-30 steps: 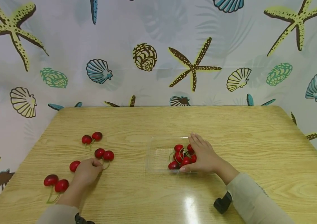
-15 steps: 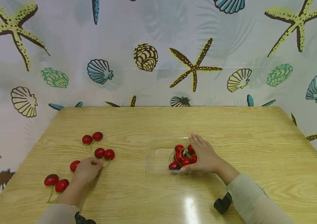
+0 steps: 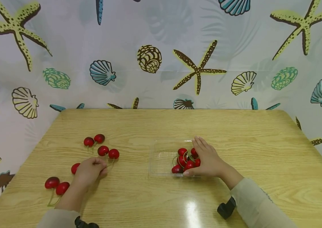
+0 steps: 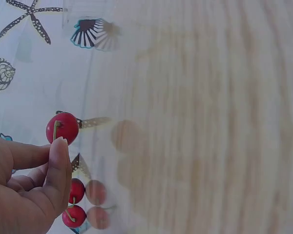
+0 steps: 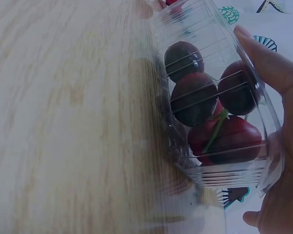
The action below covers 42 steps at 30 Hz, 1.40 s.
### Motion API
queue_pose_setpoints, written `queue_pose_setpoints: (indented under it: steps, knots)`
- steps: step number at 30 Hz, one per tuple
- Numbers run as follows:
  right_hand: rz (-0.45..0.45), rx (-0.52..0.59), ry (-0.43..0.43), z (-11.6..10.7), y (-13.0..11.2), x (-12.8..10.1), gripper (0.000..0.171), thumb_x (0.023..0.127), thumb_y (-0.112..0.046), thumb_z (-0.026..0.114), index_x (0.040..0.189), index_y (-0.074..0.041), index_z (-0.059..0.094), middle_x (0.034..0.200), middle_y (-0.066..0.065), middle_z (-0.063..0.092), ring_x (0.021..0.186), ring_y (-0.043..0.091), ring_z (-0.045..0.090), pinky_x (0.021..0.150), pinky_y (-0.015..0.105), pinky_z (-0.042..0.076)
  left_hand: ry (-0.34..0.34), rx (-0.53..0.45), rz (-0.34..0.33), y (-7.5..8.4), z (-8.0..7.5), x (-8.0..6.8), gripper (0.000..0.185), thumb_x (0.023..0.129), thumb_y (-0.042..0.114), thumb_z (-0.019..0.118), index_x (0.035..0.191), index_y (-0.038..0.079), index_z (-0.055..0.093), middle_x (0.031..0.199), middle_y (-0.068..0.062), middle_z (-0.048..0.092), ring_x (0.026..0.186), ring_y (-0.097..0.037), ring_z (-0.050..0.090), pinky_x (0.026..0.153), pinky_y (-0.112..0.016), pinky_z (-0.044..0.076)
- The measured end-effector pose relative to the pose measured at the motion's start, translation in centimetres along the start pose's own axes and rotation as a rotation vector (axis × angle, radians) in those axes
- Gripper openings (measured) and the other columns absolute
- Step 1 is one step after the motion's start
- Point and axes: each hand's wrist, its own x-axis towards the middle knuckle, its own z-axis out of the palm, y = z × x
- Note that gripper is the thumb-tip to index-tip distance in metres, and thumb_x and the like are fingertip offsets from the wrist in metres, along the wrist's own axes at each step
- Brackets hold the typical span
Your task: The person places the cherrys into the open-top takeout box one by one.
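My left hand (image 3: 90, 170) pinches the stems of a pair of red cherries (image 3: 108, 152) just above the wooden table (image 3: 155, 196). In the left wrist view the fingertips (image 4: 58, 148) hold a stem, and one cherry (image 4: 62, 127) hangs above them. A clear plastic tray (image 3: 161, 157) lies at the table's middle with several cherries (image 3: 185, 160) heaped at its right end. My right hand (image 3: 207, 160) grips that end. In the right wrist view a finger (image 5: 268, 63) and the thumb (image 5: 256, 217) straddle the tray wall (image 5: 234, 170), with the cherries (image 5: 193, 100) behind it.
Loose cherries lie on the left of the table: a pair (image 3: 94, 140) further back, a single one (image 3: 75, 167) beside my left hand, and a pair (image 3: 57, 185) near the left edge. A curtain printed with shells and starfish (image 3: 196, 68) hangs behind the table.
My left hand has raised the pinched cherry pair a little and carried it slightly right and away from me. The right hand and the tray have stayed put.
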Motion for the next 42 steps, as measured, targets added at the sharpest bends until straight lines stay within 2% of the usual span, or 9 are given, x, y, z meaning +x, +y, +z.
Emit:
queue_pose_setpoints:
  steps: [13,19,26,29,35,42]
  knots:
    - [-0.002,0.007,0.010,0.0,0.1,0.0,0.112,0.062,-0.061,0.062,0.137,0.003,0.009,0.142,0.015,0.004,0.129,0.028,-0.001,0.098,0.050,0.007,-0.019,-0.088,0.081,2.0,0.7,-0.6,0.022,0.089,0.004,0.044,0.103,-0.013,0.050,0.095,-0.017,0.055,0.077,-0.015,0.058,0.069,-0.026,0.047]
    - [-0.008,-0.004,0.009,0.1,0.2,-0.1,0.111,0.062,-0.061,0.062,0.136,0.003,0.010,0.142,0.015,0.004,0.129,0.028,-0.002,0.098,0.049,0.007,-0.040,-0.129,0.110,3.0,1.4,-1.0,0.022,0.089,0.004,0.045,0.103,-0.012,0.050,0.094,-0.018,0.056,0.077,-0.016,0.059,0.070,-0.027,0.047]
    - [-0.010,-0.002,0.005,0.1,0.2,-0.1,0.111,0.063,-0.061,0.062,0.136,0.004,0.010,0.142,0.015,0.004,0.129,0.028,-0.002,0.098,0.050,0.007,-0.079,-0.171,0.149,3.7,2.2,-1.3,0.022,0.089,0.003,0.044,0.105,-0.013,0.049,0.096,-0.021,0.055,0.083,-0.023,0.058,0.070,-0.026,0.047]
    - [-0.010,-0.006,0.006,0.1,0.2,-0.1,0.112,0.062,-0.062,0.061,0.136,0.004,0.010,0.142,0.016,0.004,0.129,0.028,-0.002,0.098,0.050,0.008,-0.092,-0.184,0.165,4.0,2.6,-1.3,0.021,0.089,0.002,0.044,0.104,-0.013,0.049,0.095,-0.022,0.055,0.081,-0.021,0.058,0.070,-0.025,0.047]
    - [-0.006,-0.002,0.007,0.2,0.2,0.0,0.113,0.062,-0.063,0.061,0.137,0.003,0.010,0.142,0.015,0.004,0.129,0.027,-0.002,0.097,0.051,0.008,-0.112,-0.196,0.170,4.7,3.2,-1.4,0.019,0.088,0.000,0.045,0.101,-0.012,0.050,0.093,-0.021,0.056,0.078,-0.016,0.057,0.068,-0.024,0.047]
    - [-0.004,0.000,0.006,0.2,0.2,0.0,0.112,0.062,-0.063,0.061,0.136,0.004,0.010,0.143,0.015,0.004,0.129,0.027,-0.002,0.097,0.052,0.009,-0.143,-0.215,0.175,5.7,4.1,-1.5,0.019,0.088,0.000,0.046,0.101,-0.013,0.050,0.091,-0.020,0.056,0.078,-0.019,0.057,0.069,-0.027,0.047]
